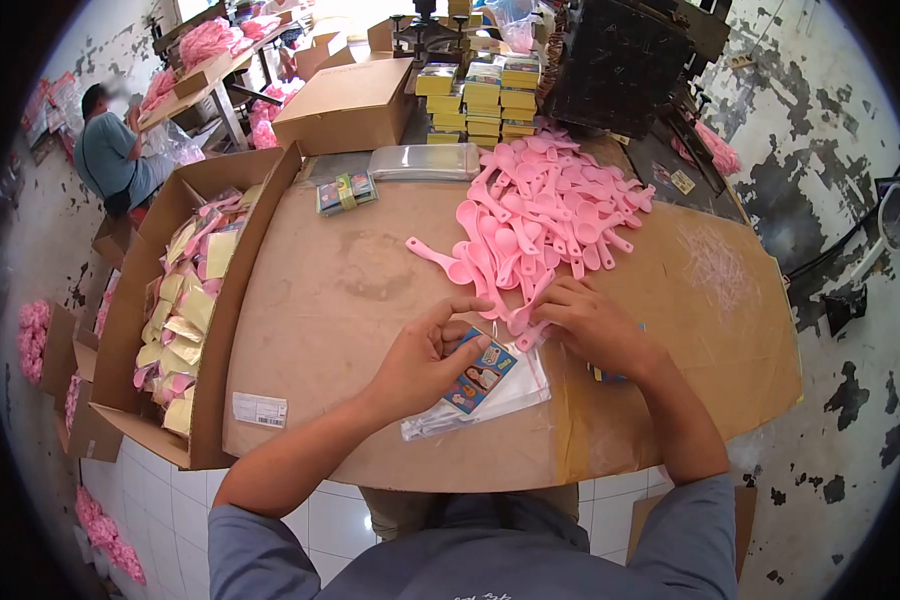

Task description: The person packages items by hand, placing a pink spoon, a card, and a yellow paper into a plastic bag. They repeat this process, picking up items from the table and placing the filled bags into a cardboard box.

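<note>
Two hands work just below the pile of pink spoons point(550, 215). The left hand point(425, 360), near the pile's lower left edge, pinches a clear bag point(505, 400) with a printed card point(480, 375) inside, thumb and fingers closed on its top. The right hand point(595, 325) touches the pile's near edge, fingers curled around a pink spoon point(523, 335) beside the bag's mouth. Left of the pile stands an open cardboard box point(230, 300) of filled packets; beyond it, yellow boxes point(480, 100) are stacked.
</note>
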The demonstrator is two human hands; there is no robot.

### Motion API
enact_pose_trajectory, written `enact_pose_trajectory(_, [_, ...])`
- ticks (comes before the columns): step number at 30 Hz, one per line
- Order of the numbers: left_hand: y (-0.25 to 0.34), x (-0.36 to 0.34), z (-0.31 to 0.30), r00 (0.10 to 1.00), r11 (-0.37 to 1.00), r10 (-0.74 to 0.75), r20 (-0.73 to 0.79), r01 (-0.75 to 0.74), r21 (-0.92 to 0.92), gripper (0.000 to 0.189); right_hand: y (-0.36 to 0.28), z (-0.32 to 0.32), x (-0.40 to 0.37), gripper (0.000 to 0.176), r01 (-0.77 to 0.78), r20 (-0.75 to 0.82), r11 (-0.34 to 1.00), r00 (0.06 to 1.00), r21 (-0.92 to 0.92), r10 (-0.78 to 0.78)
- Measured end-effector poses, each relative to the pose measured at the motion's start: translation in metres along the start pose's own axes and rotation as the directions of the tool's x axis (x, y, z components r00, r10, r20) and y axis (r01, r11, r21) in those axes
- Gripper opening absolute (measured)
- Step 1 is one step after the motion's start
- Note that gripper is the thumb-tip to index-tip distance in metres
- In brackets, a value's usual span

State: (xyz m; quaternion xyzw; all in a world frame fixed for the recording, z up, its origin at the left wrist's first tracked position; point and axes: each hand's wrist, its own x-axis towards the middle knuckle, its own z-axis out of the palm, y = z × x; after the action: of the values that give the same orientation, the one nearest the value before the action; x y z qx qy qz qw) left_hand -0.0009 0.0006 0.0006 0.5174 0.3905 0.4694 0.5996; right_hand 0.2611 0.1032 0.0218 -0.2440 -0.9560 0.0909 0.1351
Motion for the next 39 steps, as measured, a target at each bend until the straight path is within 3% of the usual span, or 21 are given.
enact_pose_trajectory(3, [0.004, -0.001, 0.001, 0.999, 0.999, 0.031, 0.014, -0.030, -0.023, 0.042, -0.005, -0.014, 0.002, 0.025, 0.014, -0.016, 0.998, 1.000, 0.066, -0.013])
enact_pose_trajectory(6, [0.008, -0.004, 0.006, 0.999, 0.998, 0.037, 0.031, -0.035, -0.054, 0.042, -0.017, -0.035, 0.002, 0.029, -0.128, -0.032, 0.906, 0.988, 0.402, 0.154])
enact_pose_trajectory(9, [0.007, -0.006, 0.011, 0.998, 0.999, 0.010, 0.060, -0.008, -0.043, 0.043, -0.030, -0.016, 0.001, 0.039, -0.051, -0.152, 0.415, 0.884, 0.908, 0.442])
enact_pose_trajectory(12, [0.006, -0.006, 0.013, 0.997, 1.000, -0.014, 0.081, 0.015, -0.015, 0.039, -0.044, -0.010, 0.006, 0.053, 0.028, -0.165, 0.256, 0.831, 0.966, 0.531])
enact_pose_trajectory(18, [-0.002, -0.004, 0.013, 0.995, 0.998, -0.016, 0.098, 0.021, -0.052, 0.035, -0.055, 0.004, 0.007, 0.056, 0.065, -0.334, 0.463, 0.780, 0.884, 0.529])
enact_pose_trajectory(27, [-0.004, -0.004, 0.014, 0.999, 1.000, -0.029, 0.030, 0.029, 0.008, 0.031, -0.065, 0.018, 0.006, 0.049, 0.169, -0.389, 0.419, 0.758, 0.892, 0.523])
enact_pose_trajectory(30, [-0.005, -0.003, 0.014, 1.000, 1.000, -0.002, 0.011, 0.002, -0.014, 0.030, -0.060, 0.032, 0.002, 0.042, 0.129, -0.314, 0.361, 0.795, 0.924, 0.519])
enact_pose_trajectory(32, [-0.004, -0.003, 0.011, 1.000, 0.998, -0.027, 0.014, 0.028, -0.053, 0.030, -0.044, 0.037, -0.003, 0.035, 0.122, -0.367, 0.587, 0.874, 0.800, 0.319])
enact_pose_trajectory(35, [0.000, -0.002, 0.005, 0.994, 0.987, -0.098, 0.038, 0.102, -0.125, 0.029, -0.032, 0.023, -0.002, 0.028, 0.180, -0.295, 0.728, 0.955, 0.661, 0.032])
enact_pose_trajectory(37, [-0.002, -0.001, 0.003, 0.995, 0.981, -0.089, 0.046, 0.095, -0.167, 0.029, -0.041, 0.013, 0.002, 0.024, 0.157, -0.268, 0.607, 0.958, 0.779, 0.097])
enact_pose_trajectory(39, [0.005, -0.002, 0.001, 0.990, 0.981, -0.100, 0.097, 0.114, -0.154, 0.032, -0.061, 0.008, 0.009, 0.021, 0.109, -0.198, 0.239, 0.900, 0.965, 0.389])
